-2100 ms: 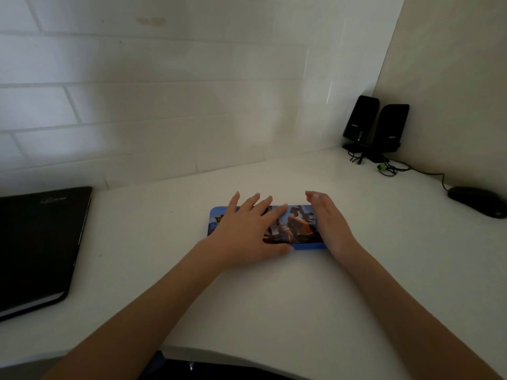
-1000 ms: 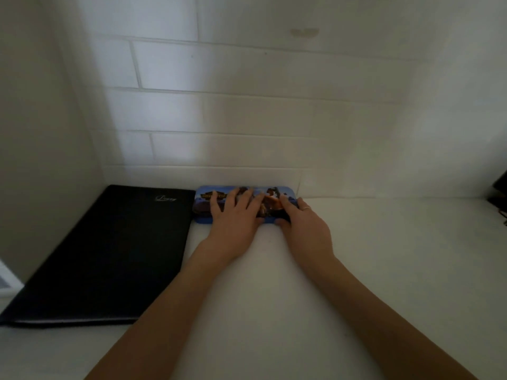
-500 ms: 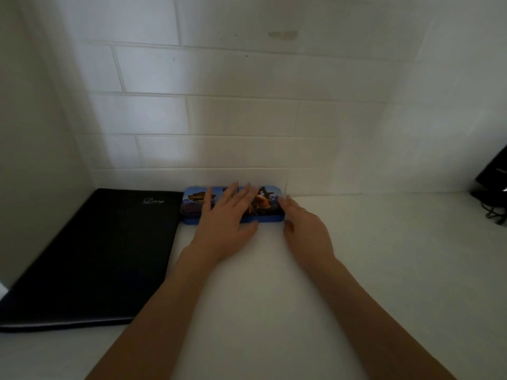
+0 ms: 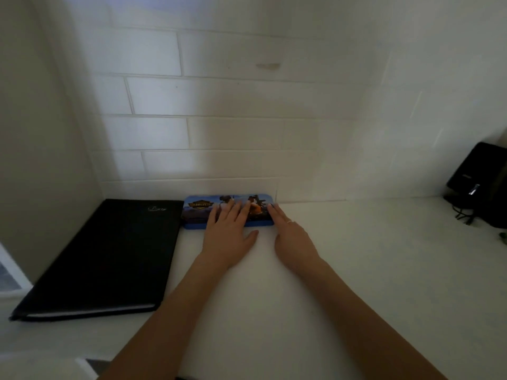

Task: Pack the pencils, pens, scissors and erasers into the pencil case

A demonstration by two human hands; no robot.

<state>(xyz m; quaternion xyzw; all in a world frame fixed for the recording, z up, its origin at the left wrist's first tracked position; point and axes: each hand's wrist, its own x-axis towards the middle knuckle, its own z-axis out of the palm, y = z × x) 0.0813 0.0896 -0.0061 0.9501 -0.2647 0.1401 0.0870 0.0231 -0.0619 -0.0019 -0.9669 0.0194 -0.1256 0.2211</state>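
Observation:
A closed blue pencil case [image 4: 199, 212] with a printed picture on its lid lies flat against the tiled back wall, beside a black folder. My left hand [image 4: 227, 234] lies flat with straight fingers on the middle of the lid. My right hand [image 4: 292, 237] rests on the white table at the case's right end, its straight fingertips touching the case's right edge. No pencils, pens, scissors or erasers are in view.
A black folder [image 4: 109, 256] lies on the white table [image 4: 356, 283] at the left, touching the case's left end. A black speaker [image 4: 477, 185] with cables stands at the far right. A side wall closes the left.
The case went from the table's middle to the back wall beside the folder under both hands. Since half a second ago it has stayed put, and my right fingertips touch its right edge.

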